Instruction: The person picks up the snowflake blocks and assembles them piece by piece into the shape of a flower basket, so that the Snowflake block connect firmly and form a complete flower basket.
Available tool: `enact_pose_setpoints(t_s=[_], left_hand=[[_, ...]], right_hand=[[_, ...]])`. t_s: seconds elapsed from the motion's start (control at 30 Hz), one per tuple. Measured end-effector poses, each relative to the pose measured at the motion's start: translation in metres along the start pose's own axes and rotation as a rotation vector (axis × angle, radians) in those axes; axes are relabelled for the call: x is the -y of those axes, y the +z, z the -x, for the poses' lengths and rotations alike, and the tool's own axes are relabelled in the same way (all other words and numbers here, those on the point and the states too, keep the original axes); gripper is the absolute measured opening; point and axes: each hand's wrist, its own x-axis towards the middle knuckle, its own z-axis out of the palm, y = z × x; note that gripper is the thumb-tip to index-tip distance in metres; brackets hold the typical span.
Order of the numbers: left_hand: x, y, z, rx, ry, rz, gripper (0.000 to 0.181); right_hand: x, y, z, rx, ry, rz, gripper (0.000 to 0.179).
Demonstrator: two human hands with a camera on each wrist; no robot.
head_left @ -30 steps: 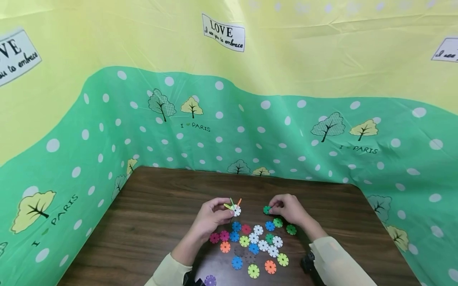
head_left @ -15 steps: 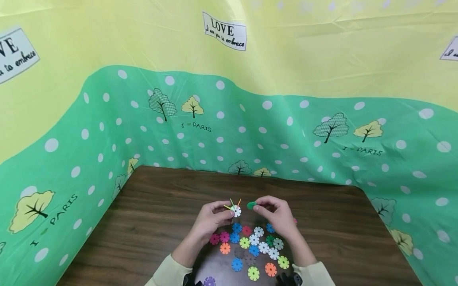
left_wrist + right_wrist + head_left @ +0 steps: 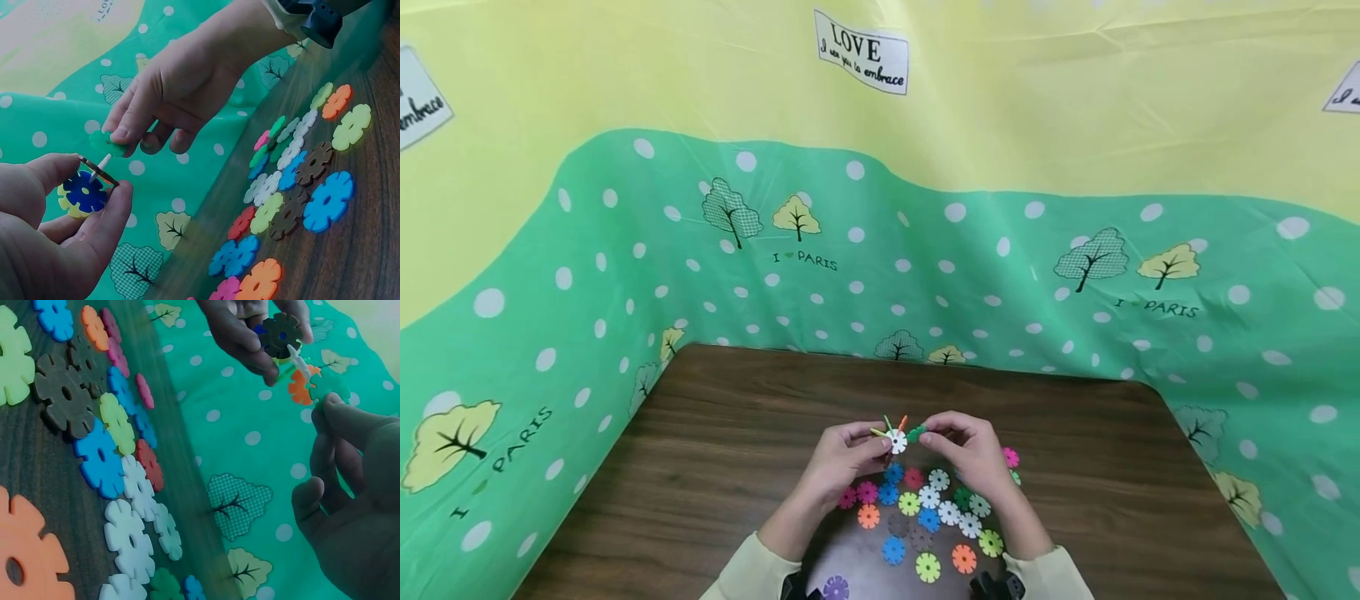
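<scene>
My left hand (image 3: pixel 844 454) pinches a cluster of joined, notched plastic snowflake discs above the table. Its white disc (image 3: pixel 896 442) faces the head camera, with yellow, green and orange ones sticking up edge-on. A blue disc (image 3: pixel 84 192) shows in the left wrist view, a brown disc (image 3: pixel 281 336) and an orange disc (image 3: pixel 301 387) in the right wrist view. Between thumb and index finger, my right hand (image 3: pixel 970 454) holds a green disc (image 3: pixel 916 433) against the white one's rim. I cannot tell whether their slots interlock.
Loose discs lie below the hands on the dark wooden table (image 3: pixel 737 417), among them a yellow-green disc (image 3: pixel 928 567), an orange disc (image 3: pixel 964 558) and a purple disc (image 3: pixel 836 588). A pink disc (image 3: pixel 1011 457) lies beyond my right wrist. A patterned curtain (image 3: pixel 850 275) encloses the table's back and sides.
My right hand has brought the green disc leftward from the right side to the cluster's white disc. The left hand has stayed nearly still with the cluster.
</scene>
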Motion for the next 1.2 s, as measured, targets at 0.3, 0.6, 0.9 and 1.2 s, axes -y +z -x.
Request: enact_pose_setpoints(t_s=[0.3,0.6,0.9,1.2], left_hand=[[-0.002,0.000,-0.001,-0.001,-0.008,0.002,0.040],[0.001,-0.001,0.000,0.005,0.056,-0.073,0.042],[0.000,0.000,0.000,0.003,0.043,-0.048,0.040],[0.003,0.002,0.000,0.036,-0.005,-0.024,0.051]], right_hand=[[0.000,0.004,-0.001,-0.007,-0.011,0.007,0.009],[0.000,0.008,0.000,0.025,0.002,0.040,0.009],[0.033,0.008,0.000,0.062,-0.032,0.038,0.007],[0.005,0.009,0.002,0.067,-0.022,0.077,0.009]])
